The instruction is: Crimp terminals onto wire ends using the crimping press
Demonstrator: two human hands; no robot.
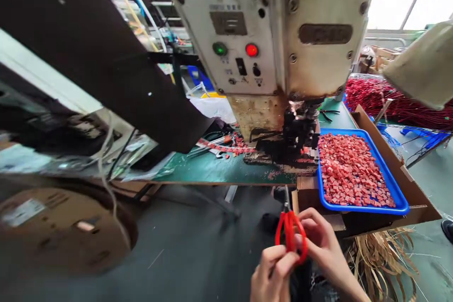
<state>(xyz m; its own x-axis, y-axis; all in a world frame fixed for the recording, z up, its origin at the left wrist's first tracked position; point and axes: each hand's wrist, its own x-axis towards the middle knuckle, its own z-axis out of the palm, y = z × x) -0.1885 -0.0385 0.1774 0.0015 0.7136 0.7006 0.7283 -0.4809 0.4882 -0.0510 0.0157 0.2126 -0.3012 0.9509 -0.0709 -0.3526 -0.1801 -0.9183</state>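
In front of the table edge, low in the head view, I hold a pair of scissors (290,229) with red loop handles and short metal blades pointing up and away. My left hand (272,271) is closed around the lower end of the handles, its fingers curled. My right hand (323,247) pinches at the right-hand loop, with thumb and fingertips touching it. Whether anything small lies between the fingertips is hidden. Beyond the blades stands a worn machine (318,66) with a green and a red button, and a strip of red pieces (233,149) leads to its base.
Right of the machine, a blue tray (401,200) full of small red pieces rests on an open cardboard box (417,188). Tan strips (382,259) hang below it. A cardboard reel (42,231) is at lower left. Black-handled pliers (329,112) and red wire bundles (399,104) lie behind.
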